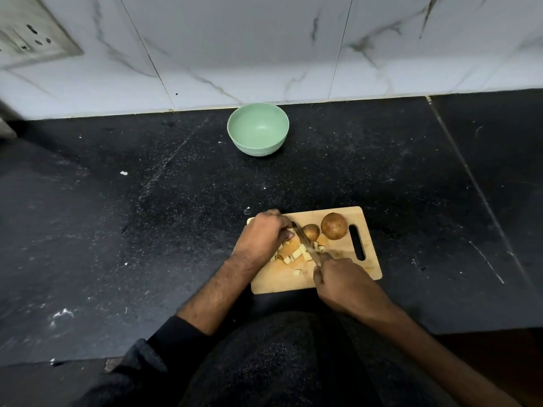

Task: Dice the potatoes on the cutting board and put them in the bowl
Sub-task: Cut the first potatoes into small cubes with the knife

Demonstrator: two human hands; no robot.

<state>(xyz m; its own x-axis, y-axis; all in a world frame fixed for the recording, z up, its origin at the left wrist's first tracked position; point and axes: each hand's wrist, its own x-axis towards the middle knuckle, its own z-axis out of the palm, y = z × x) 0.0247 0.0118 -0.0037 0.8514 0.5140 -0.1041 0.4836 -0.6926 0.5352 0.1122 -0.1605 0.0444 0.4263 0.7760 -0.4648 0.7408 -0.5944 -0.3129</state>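
Right hand [338, 279] grips my knife [305, 243], blade down among potato dice [296, 254]; left hand [264, 230] curls on the piece being cut. Two whole potatoes [333, 226] sit on the wooden cutting board [364, 265]. Green bowl [258, 129] well apart, by the wall.

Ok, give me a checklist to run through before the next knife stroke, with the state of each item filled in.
1. Right hand grips the knife: ok.
2. Left hand steadies the piece being cut: ok.
3. Left fingertips clear of the blade: cannot tell.
4. Diced pieces all on the cutting board: ok.
5. Whole potato and small potato away from the blade: ok.
6. Bowl upright, empty: ok.
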